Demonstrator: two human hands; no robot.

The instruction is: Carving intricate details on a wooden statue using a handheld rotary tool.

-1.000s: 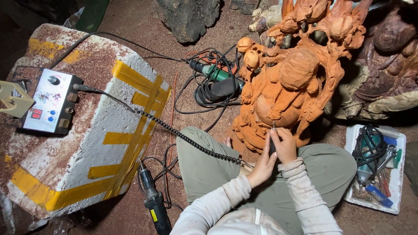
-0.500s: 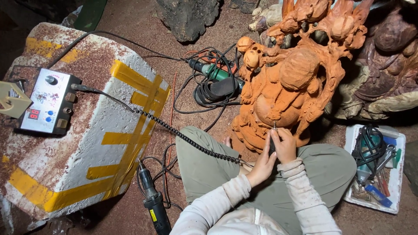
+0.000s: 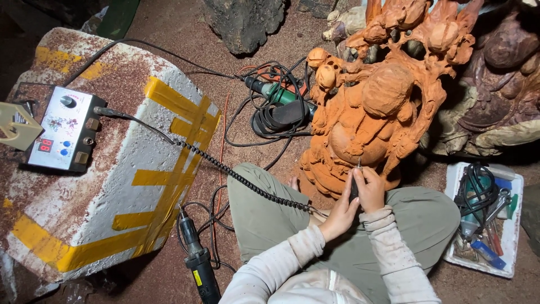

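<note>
An orange-brown carved wooden figure [image 3: 376, 107] stands on the ground in front of my crossed legs. Both hands meet at its lower belly. My right hand [image 3: 371, 188] grips a slim dark carving handpiece [image 3: 354, 186] whose tip touches the wood. My left hand [image 3: 340, 215] is wrapped around the rear of the same handpiece. A black coiled cord [image 3: 236, 174] runs from the handpiece across my left knee to a grey control box [image 3: 61, 135] with a knob and red display.
The control box sits on a white foam block [image 3: 140, 186] with yellow tape. A black rotary tool [image 3: 197, 264] lies by my left knee. A green power tool [image 3: 275, 93] with tangled cables lies behind. A white tray [image 3: 509, 259] of tools sits right; darker carvings [image 3: 500, 84] stand beyond.
Nothing has visibly moved; both hands stay on the handpiece at the same spot on the carving.
</note>
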